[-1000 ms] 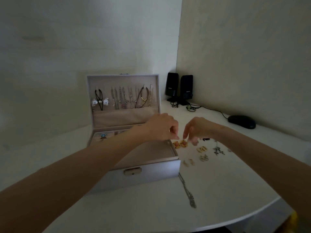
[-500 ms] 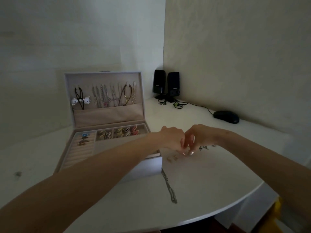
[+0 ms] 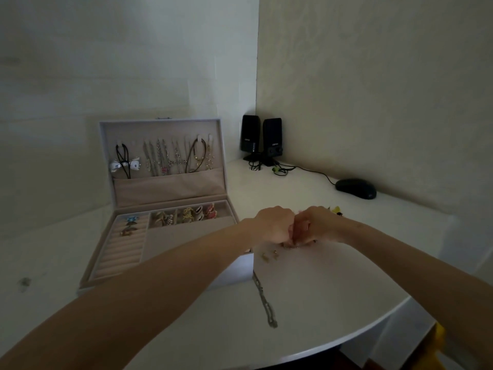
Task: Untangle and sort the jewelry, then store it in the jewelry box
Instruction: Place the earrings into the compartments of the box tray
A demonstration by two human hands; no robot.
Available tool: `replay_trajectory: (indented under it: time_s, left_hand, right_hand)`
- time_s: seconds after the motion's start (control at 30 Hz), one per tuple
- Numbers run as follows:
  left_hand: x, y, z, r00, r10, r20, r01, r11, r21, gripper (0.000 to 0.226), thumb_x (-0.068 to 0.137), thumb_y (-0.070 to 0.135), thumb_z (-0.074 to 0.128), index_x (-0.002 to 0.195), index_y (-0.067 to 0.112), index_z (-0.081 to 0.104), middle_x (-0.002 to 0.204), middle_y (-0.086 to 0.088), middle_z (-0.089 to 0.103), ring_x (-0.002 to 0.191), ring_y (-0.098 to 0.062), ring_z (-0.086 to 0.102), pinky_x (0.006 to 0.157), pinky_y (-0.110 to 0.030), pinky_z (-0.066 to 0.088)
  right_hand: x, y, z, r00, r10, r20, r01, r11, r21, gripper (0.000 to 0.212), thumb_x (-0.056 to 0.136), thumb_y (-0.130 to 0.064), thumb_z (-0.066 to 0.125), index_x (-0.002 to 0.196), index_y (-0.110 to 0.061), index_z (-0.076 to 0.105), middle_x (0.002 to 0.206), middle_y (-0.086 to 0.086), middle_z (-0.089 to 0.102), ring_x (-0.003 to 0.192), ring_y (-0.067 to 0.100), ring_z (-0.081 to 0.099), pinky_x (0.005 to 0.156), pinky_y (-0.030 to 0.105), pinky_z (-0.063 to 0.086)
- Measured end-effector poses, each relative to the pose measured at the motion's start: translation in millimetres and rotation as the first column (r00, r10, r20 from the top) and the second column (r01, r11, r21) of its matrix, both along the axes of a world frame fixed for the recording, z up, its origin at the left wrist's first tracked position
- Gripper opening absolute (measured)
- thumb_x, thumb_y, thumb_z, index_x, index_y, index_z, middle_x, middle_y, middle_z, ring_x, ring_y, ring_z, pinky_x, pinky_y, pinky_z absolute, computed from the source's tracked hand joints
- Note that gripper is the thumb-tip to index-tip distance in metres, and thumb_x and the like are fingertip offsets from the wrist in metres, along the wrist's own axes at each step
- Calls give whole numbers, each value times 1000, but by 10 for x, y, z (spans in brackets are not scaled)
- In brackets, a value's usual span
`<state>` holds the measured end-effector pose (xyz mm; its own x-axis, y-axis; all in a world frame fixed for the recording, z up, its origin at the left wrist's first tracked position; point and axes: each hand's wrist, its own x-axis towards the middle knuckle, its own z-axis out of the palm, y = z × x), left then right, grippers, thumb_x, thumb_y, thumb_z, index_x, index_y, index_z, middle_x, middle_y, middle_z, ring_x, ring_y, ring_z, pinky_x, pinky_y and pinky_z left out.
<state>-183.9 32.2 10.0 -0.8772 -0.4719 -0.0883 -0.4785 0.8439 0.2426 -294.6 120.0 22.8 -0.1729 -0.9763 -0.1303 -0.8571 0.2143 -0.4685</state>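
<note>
The one head camera looked forward and down, close above the table (image 3: pixel 333 284), facing the wall corner (image 3: pixel 256 102); edges seemed lens-bent.

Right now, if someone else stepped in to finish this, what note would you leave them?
Left hand and right hand: close together, fingers curled over small pieces on the table; grip hidden.
Jewelry box open; necklaces hang in lid, rings and other pieces in tray: done.
Left: loose earrings and chain beside the box.
</note>
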Motion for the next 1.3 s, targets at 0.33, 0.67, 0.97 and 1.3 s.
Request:
replay_trajectory:
  time_s: [0.33,0.67,0.97,1.3]
  left_hand:
    - [317,-231,496,988,25,-155,-32,998,-45,13,84,28,69,87,16,66,90,1,70,84,-12,61,80,-29,48]
    - [937,-926,648,968,215,-133,-228,969,-91,17,79,26,74,72,23,59,72,11,55,73,-7,52,71,-28,45]
    - [924,-916,489,965,214,-151,-241,951,-192,12,87,21,63,96,17,70,78,13,56,79,-11,54,73,-28,47]
    - [1650,-503,407,977,167,-134,-182,977,-114,22,86,36,65,98,17,66,90,7,59,82,-10,55,74,-25,45]
  right_hand:
    - [82,-107,123,998,3,70,0,999,-41,10,76,-9,77,83,-7,70,81,6,72,68,12,70,65,15,53]
    - [707,-650,409,933,89,349,23,952,-304,10,79,-1,73,85,1,66,71,5,69,55,4,66,52,10,48]
    - [935,-879,253,984,73,164,-12,937,-348,17,77,-10,76,94,-7,75,80,-1,66,65,-1,53,61,1,41]
    - [931,-504,450,976,215,-29,-216,976,-42,26,76,-30,79,98,-20,70,80,-18,58,70,-2,55,57,11,39]
